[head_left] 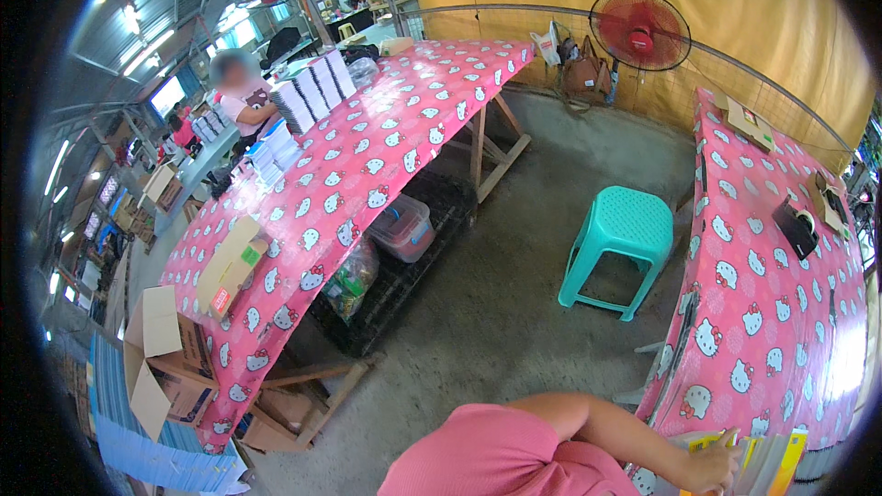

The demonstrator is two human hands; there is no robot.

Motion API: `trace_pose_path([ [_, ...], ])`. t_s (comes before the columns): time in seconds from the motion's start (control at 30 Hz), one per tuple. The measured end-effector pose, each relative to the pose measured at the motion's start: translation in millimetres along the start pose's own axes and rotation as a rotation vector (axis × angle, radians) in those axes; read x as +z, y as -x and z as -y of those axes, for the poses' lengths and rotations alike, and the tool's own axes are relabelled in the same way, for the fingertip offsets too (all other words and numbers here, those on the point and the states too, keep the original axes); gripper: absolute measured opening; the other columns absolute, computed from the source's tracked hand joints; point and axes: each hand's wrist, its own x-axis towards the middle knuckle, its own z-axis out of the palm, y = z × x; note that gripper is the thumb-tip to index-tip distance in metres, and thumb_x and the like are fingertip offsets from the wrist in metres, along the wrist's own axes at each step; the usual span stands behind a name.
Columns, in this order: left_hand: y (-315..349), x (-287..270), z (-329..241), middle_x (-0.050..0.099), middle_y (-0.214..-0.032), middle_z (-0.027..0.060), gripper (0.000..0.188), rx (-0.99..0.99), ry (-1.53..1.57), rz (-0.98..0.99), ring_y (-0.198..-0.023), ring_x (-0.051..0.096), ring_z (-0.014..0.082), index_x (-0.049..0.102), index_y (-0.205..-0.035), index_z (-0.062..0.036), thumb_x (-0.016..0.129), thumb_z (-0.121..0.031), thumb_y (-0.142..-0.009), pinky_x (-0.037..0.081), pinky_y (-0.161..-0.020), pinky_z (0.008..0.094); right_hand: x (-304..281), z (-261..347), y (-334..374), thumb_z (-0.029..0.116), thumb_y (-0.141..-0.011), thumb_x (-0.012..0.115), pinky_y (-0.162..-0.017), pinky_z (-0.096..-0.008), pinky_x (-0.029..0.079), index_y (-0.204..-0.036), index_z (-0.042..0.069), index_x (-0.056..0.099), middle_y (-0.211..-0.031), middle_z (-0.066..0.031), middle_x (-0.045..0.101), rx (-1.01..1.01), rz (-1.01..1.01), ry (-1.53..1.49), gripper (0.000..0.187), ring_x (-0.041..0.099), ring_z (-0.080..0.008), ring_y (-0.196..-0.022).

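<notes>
My left arm, in a pink sleeve, reaches right along the lower edge. At its end my left hand (pixel 712 468) is closed on yellow-edged booklets (pixel 781 459), at the near corner of the right-hand table. The fingers curl over the booklets' upper edge, and the lower frame edge cuts off part of the hand. My right hand is out of view.
Right of me stands a pink patterned table (pixel 744 312) with a black tape dispenser (pixel 796 228). A teal stool (pixel 620 239) is on the floor. Across the aisle, another table (pixel 367 142) bears book stacks (pixel 312 92), with a person behind. An open carton (pixel 170 358) stands left.
</notes>
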Motion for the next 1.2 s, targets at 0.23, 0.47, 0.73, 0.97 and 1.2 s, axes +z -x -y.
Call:
trace_pose_path([
  [0.23,-6.0,42.0,0.1,0.059,-0.073,-0.0020,0.005,-0.115,0.168,-0.180,-0.098,0.046,0.0254,0.068,-0.066,-0.0177,0.064,-0.020,-0.067,0.010,-0.098,0.0693,-10.3,-2.1,1.4,0.036,-0.081,0.061,-0.071,-0.0319,0.049,-0.097,-0.001,0.062,-0.098,-0.0131,0.061,-0.009,-0.035,0.037,0.041,0.058,-0.0242,-0.086],
  [0.47,-2.4,20.9,-6.8,0.052,-0.068,-0.0004,0.004,-0.073,0.163,-0.220,-0.091,0.048,0.0219,0.064,-0.063,-0.0192,0.061,-0.017,-0.062,0.018,-0.098,0.0663,-26.9,-12.7,3.6,0.039,-0.081,0.060,-0.072,-0.0322,0.049,-0.098,-0.001,0.063,-0.099,-0.0132,0.061,-0.005,-0.078,0.070,0.043,0.058,-0.0247,-0.086],
  [0.73,1.8,17.8,-6.4,0.053,-0.070,-0.0002,0.005,-0.094,0.196,-0.203,-0.092,0.048,0.0228,0.065,-0.065,-0.0191,0.061,-0.017,-0.066,0.017,-0.099,0.0661,-71.0,-47.5,6.2,0.042,-0.080,0.060,-0.073,-0.0325,0.049,-0.098,0.000,0.063,-0.101,-0.0133,0.061,-0.028,-0.117,0.123,0.046,0.059,-0.0253,-0.087],
  [0.97,-0.1,11.5,-8.9,0.053,-0.070,-0.0008,0.004,-0.093,0.175,-0.185,-0.093,0.047,0.0229,0.065,-0.065,-0.0183,0.062,-0.020,-0.066,0.019,-0.098,0.0651,-4.4,26.3,-4.8,0.014,-0.084,0.061,-0.066,-0.0295,0.048,-0.086,-0.006,0.063,-0.083,-0.0112,0.061,-0.146,0.026,-0.176,0.020,0.055,-0.0191,-0.079],
  [1.2,2.1,0.6,-10.9,0.055,-0.070,-0.0012,0.007,-0.044,0.201,-0.201,-0.093,0.046,0.0235,0.065,-0.065,-0.0162,0.064,-0.022,-0.067,0.018,-0.094,0.0658,-8.3,1.0,-11.8,0.012,-0.084,0.059,-0.072,-0.0288,0.046,-0.099,-0.009,0.060,-0.082,-0.0105,0.060,0.102,0.174,-0.182,0.026,0.053,-0.0175,-0.077],
])
